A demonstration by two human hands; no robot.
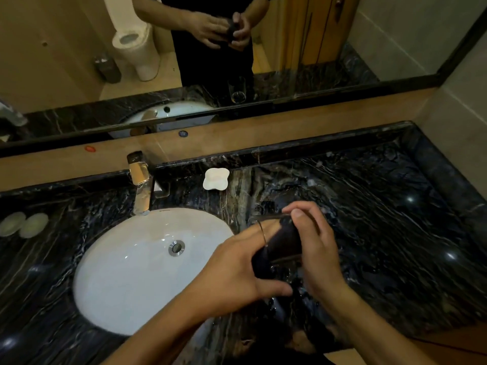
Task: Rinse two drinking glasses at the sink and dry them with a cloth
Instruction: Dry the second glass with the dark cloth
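The left hand (pixel 232 272) and right hand (pixel 313 248) hold a glass (pixel 276 233) tipped on its side above the dark marble desk (pixel 395 219), just right of the white sink (pixel 137 270). The right fingers (pixel 297 214) pinch the glass; the left fingers grip the dark cloth (pixel 282 246) stuffed inside it. A soap dish (pixel 216 179) sits near the tap (pixel 141 180).

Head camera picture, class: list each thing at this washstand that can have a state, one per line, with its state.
Glass: held over the counter, dark cloth stuffed inside.
Cloth: bunched in and around the glass.
Left hand: grips the glass and cloth.
Right hand: grips the cloth-wrapped glass.
Tap: no water seen running.
Sink: holds no water, drain visible.
Soap dish: on the counter, contents unclear.
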